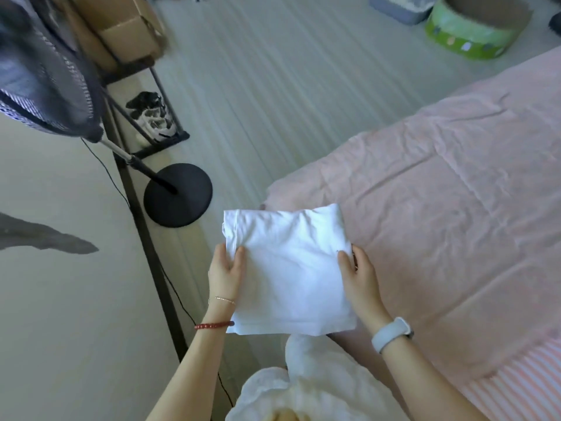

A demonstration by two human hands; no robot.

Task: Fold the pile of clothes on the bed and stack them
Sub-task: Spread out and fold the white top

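White cotton, folded to a flat rectangle: the folded white garment (pixel 288 268) is held up over the near corner of the bed (pixel 440 192), its left part out past the bed's edge above the floor. The left hand (pixel 227 270) grips its left edge, thumb on top of the cloth and fingers underneath; the right hand (pixel 358 273) grips the right edge the same way, thumb lying on the upper face. The left wrist carries a red bead bracelet (pixel 214 325) and a thin chain; the right wrist wears a pale grey band (pixel 391 334).

The bed is covered by a wrinkled pink sheet, with a pink-and-white striped cloth (pixel 516 384) at its near right. Below the garment, close to the camera, lies rumpled white fabric (pixel 315 381); whether it is more laundry or the person's own clothing I cannot tell.

On the pale floor to the left stands a fan (pixel 45 71) with a round black base (pixel 177 194), beside a dark metal rack holding cardboard boxes (pixel 121 34) and shoes (pixel 151 117). A green round box (pixel 473 28) sits at the far right
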